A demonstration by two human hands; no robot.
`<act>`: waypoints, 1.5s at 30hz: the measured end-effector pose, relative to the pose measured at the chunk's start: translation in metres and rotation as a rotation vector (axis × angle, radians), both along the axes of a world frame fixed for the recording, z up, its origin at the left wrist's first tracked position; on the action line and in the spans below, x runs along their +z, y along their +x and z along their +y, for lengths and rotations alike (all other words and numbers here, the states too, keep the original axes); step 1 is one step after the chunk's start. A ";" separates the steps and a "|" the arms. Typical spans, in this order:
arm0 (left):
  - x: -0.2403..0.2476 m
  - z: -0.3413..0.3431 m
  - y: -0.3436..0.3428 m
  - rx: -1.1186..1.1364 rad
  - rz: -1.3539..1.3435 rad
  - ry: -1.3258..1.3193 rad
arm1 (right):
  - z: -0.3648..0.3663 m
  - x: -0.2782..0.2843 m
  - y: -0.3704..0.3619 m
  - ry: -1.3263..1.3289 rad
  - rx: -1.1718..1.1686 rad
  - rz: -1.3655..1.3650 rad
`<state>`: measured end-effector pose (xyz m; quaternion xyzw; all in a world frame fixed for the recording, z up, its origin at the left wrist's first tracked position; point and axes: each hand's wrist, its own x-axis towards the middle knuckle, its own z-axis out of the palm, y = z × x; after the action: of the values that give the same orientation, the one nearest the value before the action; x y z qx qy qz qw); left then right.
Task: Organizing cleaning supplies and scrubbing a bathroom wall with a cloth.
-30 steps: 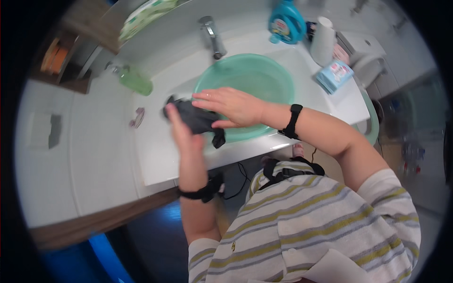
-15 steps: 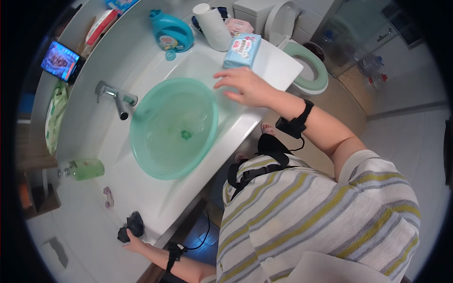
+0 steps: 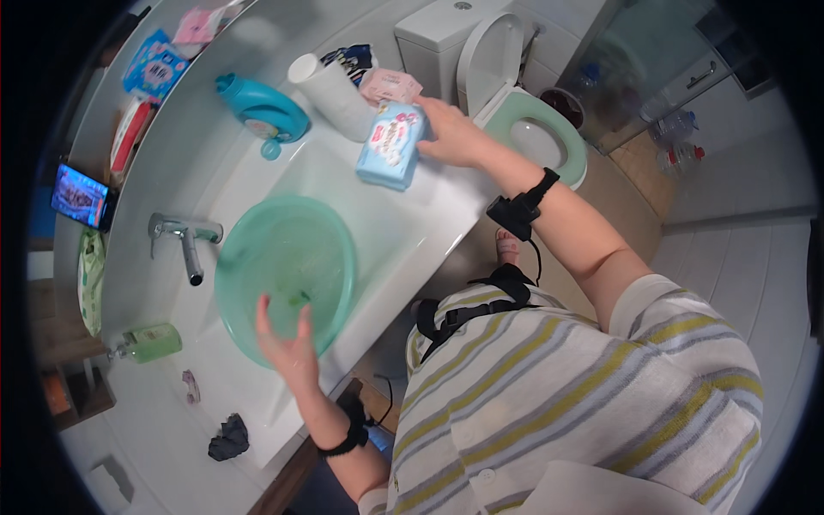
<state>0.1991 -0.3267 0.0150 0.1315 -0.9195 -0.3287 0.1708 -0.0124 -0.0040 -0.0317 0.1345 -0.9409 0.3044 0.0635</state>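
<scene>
My left hand hovers over the near side of a green basin, fingers spread and nothing between them. Water fills the basin, with a small green thing low in it, partly behind my fingertips. At the far end of the counter, my right hand is around the right end of a light-blue packet, thumb and index finger against its edge; the other fingers are partly hidden. Dark crumpled cloth lies at the counter's near left, apart from both hands.
A chrome faucet reaches toward the basin. Behind stand a blue detergent bottle, a white paper roll and a pink packet. A green soap bottle is at left; a phone leans on the shelf. A toilet stands beyond.
My left hand has let go of the dark cloth and moved over the basin. My right hand has come from beside the light-blue packet onto its right end. The view has shifted.
</scene>
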 end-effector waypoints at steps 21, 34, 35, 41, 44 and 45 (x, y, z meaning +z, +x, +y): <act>-0.019 0.208 -0.141 -0.241 -0.289 -0.166 | 0.093 -0.009 -0.010 -0.315 0.587 -0.154; -0.018 0.271 -0.164 -0.352 -0.522 -0.245 | 0.204 -0.098 -0.013 -0.593 -0.166 -0.372; -0.018 0.274 -0.173 -0.342 -0.482 -0.290 | 0.208 -0.116 -0.022 -0.556 -0.209 -0.342; -0.038 0.288 -0.208 -0.239 -0.562 -0.293 | 0.203 -0.169 -0.058 -0.385 -0.267 -0.696; -0.031 0.294 -0.216 -0.218 -0.625 -0.347 | 0.183 -0.202 -0.073 -0.471 -0.319 -0.795; -0.027 0.292 -0.216 -0.218 -0.654 -0.354 | 0.173 -0.212 -0.077 -0.447 -0.305 -0.882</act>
<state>-0.0165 -0.0345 -0.0120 0.0995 -0.9765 -0.1219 -0.1473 -0.0896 0.1695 -0.2438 -0.1621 -0.7989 0.5132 -0.2686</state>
